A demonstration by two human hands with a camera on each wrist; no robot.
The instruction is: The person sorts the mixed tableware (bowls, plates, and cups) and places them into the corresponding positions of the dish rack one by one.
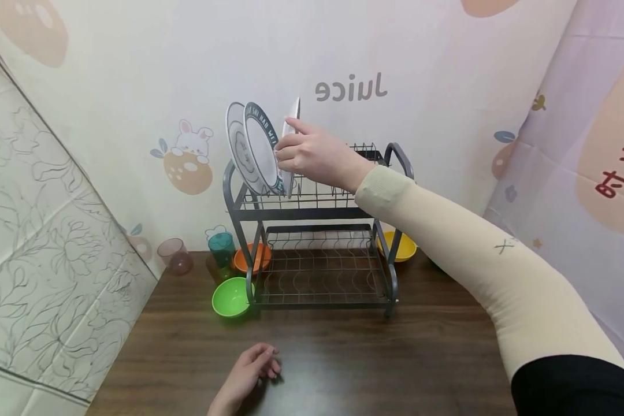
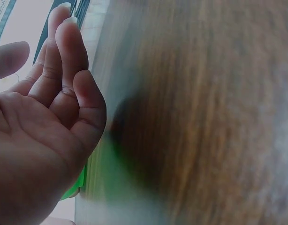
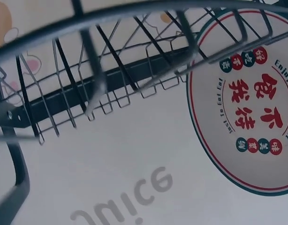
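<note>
My right hand [image 1: 319,155] pinches a white plate [image 3: 219,150] by its edge above the upper tier of a dark dish rack [image 1: 301,214]. In the head view this plate is nearly edge-on; the right wrist view shows its face with red characters and a red and green rim. To its left, a plate with a lettered green rim [image 1: 260,144] and a plate with a grey line drawing [image 1: 239,141] lean upright in the rack. Near the table's front, my left hand [image 1: 248,372] hangs loosely curled over the wood, holding nothing.
A green bowl [image 1: 231,297], an orange bowl [image 1: 260,258], a teal cup [image 1: 221,248] and a pinkish clear cup [image 1: 175,257] stand left of the rack. Behind its right leg is a yellow bowl [image 1: 405,247]. A printed wall cloth [image 1: 301,52] hangs close behind.
</note>
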